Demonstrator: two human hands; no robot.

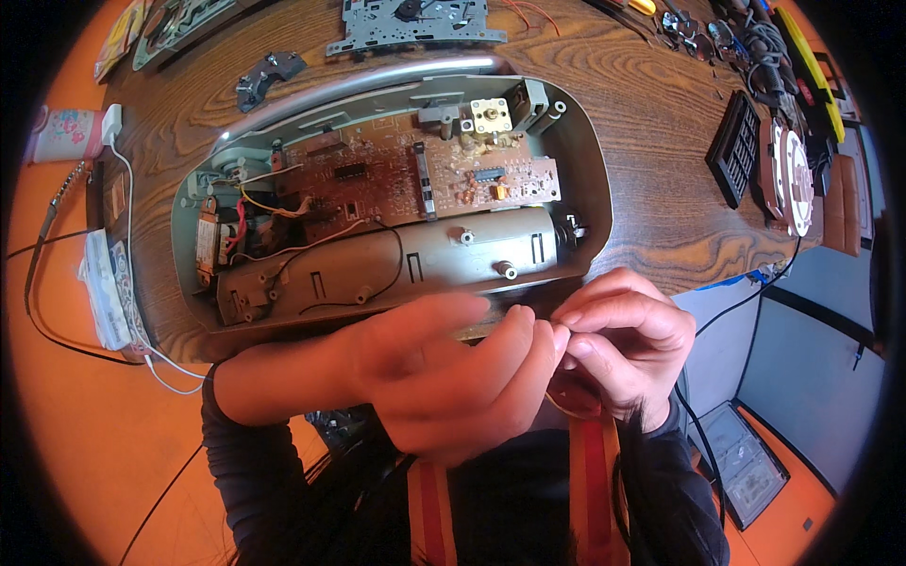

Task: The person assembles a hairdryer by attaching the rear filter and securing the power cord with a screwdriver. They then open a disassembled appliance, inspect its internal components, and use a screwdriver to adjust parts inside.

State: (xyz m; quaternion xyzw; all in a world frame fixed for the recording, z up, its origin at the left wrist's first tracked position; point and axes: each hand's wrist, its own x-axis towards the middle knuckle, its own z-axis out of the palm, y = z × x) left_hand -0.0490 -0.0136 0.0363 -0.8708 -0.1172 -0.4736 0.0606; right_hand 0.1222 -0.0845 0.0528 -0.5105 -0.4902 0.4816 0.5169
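My left hand [453,377] and my right hand [628,340] meet at the fingertips, just in front of the near edge of an opened radio casing [593,222]. Thumb and index finger of the right hand are pinched together. The left hand's fingers are curled toward the same spot, slightly blurred. Whatever lies between the fingertips is too small or hidden to make out. Inside the casing sits a brown circuit board [387,174] with loose wires on its left side. A long olive battery housing [377,269] runs along the casing's near side.
Behind the casing lie a metal chassis plate [415,24] and a small dark bracket [269,77]. A black grille [733,151], a round speaker-like part [793,179] and several tools [764,66] occupy the right side. A soldering iron [66,184] and white cables are at the left.
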